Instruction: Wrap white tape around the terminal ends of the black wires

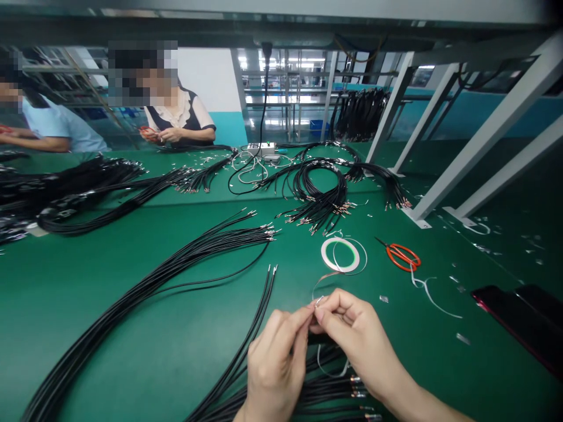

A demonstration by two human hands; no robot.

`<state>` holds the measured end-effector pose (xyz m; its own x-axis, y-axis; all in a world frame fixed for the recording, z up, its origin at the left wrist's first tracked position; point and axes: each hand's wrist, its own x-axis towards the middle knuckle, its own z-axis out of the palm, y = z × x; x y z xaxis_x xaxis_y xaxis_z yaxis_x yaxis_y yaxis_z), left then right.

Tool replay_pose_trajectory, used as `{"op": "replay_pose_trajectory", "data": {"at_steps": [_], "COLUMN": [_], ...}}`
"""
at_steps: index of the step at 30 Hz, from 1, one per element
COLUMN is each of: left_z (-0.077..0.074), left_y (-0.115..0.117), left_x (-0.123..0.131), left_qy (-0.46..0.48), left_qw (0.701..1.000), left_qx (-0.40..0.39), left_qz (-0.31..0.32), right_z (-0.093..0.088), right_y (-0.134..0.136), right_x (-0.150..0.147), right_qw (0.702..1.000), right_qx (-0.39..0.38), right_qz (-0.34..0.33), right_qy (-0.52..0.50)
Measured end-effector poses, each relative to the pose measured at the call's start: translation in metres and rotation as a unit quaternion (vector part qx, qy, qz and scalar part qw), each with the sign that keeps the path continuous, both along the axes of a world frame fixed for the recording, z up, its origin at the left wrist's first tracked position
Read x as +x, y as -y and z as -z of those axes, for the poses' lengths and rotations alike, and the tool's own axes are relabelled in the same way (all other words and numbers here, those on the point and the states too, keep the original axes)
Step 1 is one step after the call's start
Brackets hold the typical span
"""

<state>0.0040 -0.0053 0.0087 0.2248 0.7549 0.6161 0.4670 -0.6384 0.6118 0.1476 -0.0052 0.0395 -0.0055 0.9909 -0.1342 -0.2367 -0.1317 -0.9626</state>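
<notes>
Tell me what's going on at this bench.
A person's left hand and right hand pinch a thin strip together above a green bench. The strip seems to lead toward a tape roll. Bundles of black wires with metal ends lie across the bench, and more lie under the hands. Orange-handled scissors lie to the right. Across the bench, a co-worker holds something small and orange, and another co-worker sits farther left.
</notes>
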Motion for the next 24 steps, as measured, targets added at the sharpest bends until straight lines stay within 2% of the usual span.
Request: {"op": "replay_pose_trajectory", "data": {"at_steps": [18, 24], "left_z": [0.0031, 0.0040], "left_y": [0.0005, 0.0011], "left_x": [-0.0001, 0.0004], "left_qy": [-0.014, 0.013], "left_qw": [1.000, 0.999], "left_qx": [0.010, -0.029], "left_qz": [-0.004, -0.003], "right_z": [-0.0013, 0.0014], "right_y": [-0.0002, -0.0004], "right_x": [0.0007, 0.0011], "right_qw": [1.000, 1.000], "right_qx": [0.001, -0.001], "right_qz": [0.001, -0.008], "right_qy": [0.013, 0.004]}}
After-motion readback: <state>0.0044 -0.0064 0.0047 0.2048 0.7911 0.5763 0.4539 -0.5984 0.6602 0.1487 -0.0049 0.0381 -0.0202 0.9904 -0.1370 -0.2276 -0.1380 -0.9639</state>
